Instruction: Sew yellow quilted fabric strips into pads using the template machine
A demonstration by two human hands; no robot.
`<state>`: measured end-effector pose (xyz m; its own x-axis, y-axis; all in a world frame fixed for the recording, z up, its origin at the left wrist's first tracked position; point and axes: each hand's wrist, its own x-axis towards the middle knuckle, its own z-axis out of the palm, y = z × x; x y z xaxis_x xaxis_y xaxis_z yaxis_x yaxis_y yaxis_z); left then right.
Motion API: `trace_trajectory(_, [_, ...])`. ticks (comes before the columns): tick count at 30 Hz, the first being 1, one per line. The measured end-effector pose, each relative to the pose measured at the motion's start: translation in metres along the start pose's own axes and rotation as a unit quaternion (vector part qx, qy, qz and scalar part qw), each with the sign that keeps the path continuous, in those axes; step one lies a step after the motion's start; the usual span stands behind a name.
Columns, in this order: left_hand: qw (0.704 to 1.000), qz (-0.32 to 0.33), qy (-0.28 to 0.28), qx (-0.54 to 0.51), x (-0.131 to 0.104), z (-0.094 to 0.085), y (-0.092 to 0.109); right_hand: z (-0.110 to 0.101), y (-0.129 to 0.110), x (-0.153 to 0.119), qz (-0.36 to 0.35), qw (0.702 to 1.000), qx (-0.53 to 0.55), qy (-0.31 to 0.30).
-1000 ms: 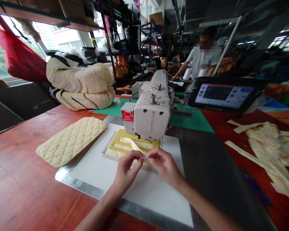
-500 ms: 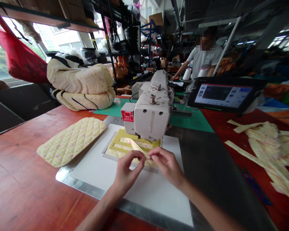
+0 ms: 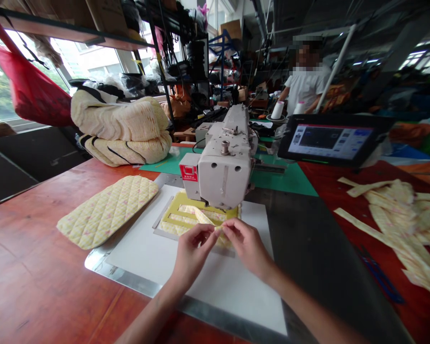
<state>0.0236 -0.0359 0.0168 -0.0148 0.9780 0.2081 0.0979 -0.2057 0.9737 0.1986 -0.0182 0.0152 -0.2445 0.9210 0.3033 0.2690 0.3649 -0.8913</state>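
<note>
Both my hands meet in front of the sewing machine (image 3: 224, 172), pinching the near end of a pale yellow fabric strap (image 3: 203, 216). My left hand (image 3: 194, 253) is closed on it with thumb and index finger. My right hand (image 3: 249, 246) grips the same end from the other side, its fingertips nearly touching the left ones. The strap's far part rests on a yellow-green clamp frame (image 3: 174, 209) under the machine head. Through the frame's slots and below it shows a quilted yellow panel (image 3: 172, 228), which my fingers partly cover.
Another quilted panel (image 3: 107, 210) lies left of the white sheet (image 3: 143, 258). Stacked quilted panels (image 3: 125, 124) stand at the back left. Right of me are a heap of fabric straps (image 3: 397, 215), blue scissors (image 3: 381, 277) and a screen (image 3: 331, 141). A person (image 3: 306, 83) stands behind the machine.
My fingertips have drawn closer together and shifted slightly on the strap's end. The person behind has straightened and pulled back an outstretched arm.
</note>
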Motion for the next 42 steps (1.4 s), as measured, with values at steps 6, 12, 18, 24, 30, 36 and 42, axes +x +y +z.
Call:
trace_trajectory(6, [0.99, -0.119, 0.011, -0.078, 0.003, 0.017, 0.003, -0.009, 0.003, 0.002, 0.015, 0.999, 0.032, 0.018])
trace_trajectory(12, [0.998, 0.02, 0.008, -0.066, 0.014, 0.046, -0.002, -0.039, 0.022, 0.008, 0.031, 0.997, 0.071, 0.01])
trace_trajectory(18, [0.914, 0.344, -0.056, 0.207, 0.028, 0.041, -0.016, -0.06, 0.058, 0.013, 0.068, 0.995, 0.065, 0.039])
trace_trajectory(24, [0.753, 0.448, -0.119, 0.467, 0.035, 0.008, -0.027, -0.058, 0.058, 0.012, 0.079, 0.994, 0.06, 0.036])
trace_trajectory(30, [0.674, 0.467, -0.061, 0.569, 0.03, 0.011, -0.017, -0.057, 0.055, 0.012, 0.067, 0.996, 0.039, 0.046])
trace_trajectory(36, [0.688, 0.48, -0.098, 0.536, 0.03, -0.004, -0.015, -0.055, 0.059, 0.011, 0.061, 0.997, 0.018, 0.043])
trace_trajectory(42, [0.68, 0.445, -0.137, 0.566, 0.041, -0.016, -0.02, -0.055, 0.055, 0.01, 0.051, 0.998, -0.001, 0.045])
